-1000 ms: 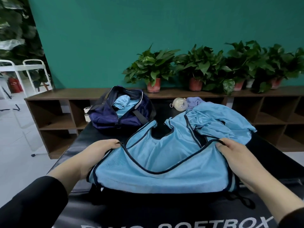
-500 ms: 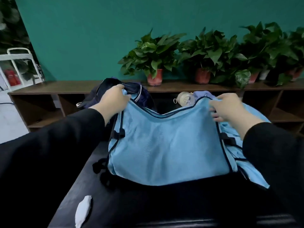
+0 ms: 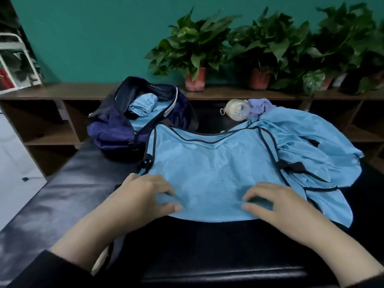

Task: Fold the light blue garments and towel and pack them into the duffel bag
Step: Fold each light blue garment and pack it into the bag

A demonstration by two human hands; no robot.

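A light blue mesh vest (image 3: pixel 212 161) with dark trim lies folded flat on the black padded table (image 3: pixel 68 190). My left hand (image 3: pixel 149 194) and my right hand (image 3: pixel 276 202) both rest on its near fold, fingers on top and thumbs at the edge, pinching the cloth. The navy duffel bag (image 3: pixel 116 134) stands open at the far left, touching the vest's far left corner. A light blue garment (image 3: pixel 143 107) is inside it. More light blue cloth (image 3: pixel 322 146) is heaped at the right, partly under the vest.
A pale bottle (image 3: pixel 236 110) and a purple cloth (image 3: pixel 259 107) lie behind the vest. A wooden shelf unit (image 3: pixel 62 92) carries potted plants (image 3: pixel 195 48) along the green wall. The table's left edge drops to a light floor (image 3: pixel 14 163).
My hands carried the vest's near edge up to its far edge, folding it in half, then came back toward me. They now grip the new near fold.
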